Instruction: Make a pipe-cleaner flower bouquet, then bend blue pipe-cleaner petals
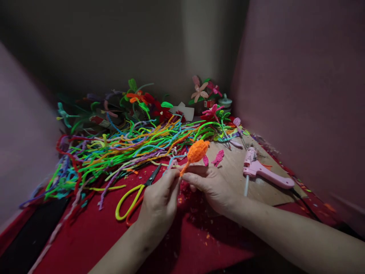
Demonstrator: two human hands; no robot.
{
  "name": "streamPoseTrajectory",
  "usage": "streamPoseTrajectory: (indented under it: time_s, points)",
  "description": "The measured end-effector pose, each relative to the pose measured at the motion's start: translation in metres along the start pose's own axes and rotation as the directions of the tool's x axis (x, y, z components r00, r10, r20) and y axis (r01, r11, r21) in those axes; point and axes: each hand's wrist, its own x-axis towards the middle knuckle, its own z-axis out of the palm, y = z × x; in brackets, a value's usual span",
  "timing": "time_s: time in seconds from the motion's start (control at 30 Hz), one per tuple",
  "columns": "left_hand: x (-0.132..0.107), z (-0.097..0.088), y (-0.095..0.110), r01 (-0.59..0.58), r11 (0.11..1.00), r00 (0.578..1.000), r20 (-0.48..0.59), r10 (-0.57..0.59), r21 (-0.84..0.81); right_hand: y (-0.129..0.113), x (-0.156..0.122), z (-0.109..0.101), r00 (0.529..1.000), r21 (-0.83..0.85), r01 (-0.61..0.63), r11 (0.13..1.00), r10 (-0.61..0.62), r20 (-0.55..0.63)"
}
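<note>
An orange fuzzy pipe-cleaner petal (197, 151), rounded and pointed at its tip, stands up between my hands on a short twisted stem. My left hand (161, 198) pinches the lower end of that stem between thumb and fingers. From the other side, my right hand (211, 186) closes on the same stem with its thumb and forefinger. Below the left hand lies a pair of scissors (129, 197) with one yellow and one red handle, partly hidden by that hand. Two small pink petals (218, 158) rest just behind the right hand.
Loose pipe cleaners (148, 140) in many colours heap across the left and back. A pink glue gun (265, 174) lies on a brown board (230, 182) at right, its cord trailing off. Finished pipe-cleaner flowers (199, 91) and a lidded jar (225, 102) stand by the wall. Scraps dot the red cloth (94, 232).
</note>
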Motion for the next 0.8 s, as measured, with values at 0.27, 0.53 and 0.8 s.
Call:
streamPoseTrajectory:
  time_s: [0.27,0.53,0.8]
  points:
    - [0.010,-0.010,0.019,0.596,0.573,0.801,0.360,-0.478,-0.563,-0.006,0.000,-0.002,0.997,0.003,-0.025,1.000,0.025,0.079]
    - [0.017,-0.019,0.009,0.770,0.216,0.632,0.675,-0.381,-0.600,-0.003,0.003,-0.007,0.991,0.108,-0.098,0.989,0.088,0.096]
    - [0.010,-0.009,0.008,0.534,0.732,0.833,0.409,-0.371,-0.423,0.000,0.001,-0.004,0.999,0.178,-0.032,0.984,0.029,0.016]
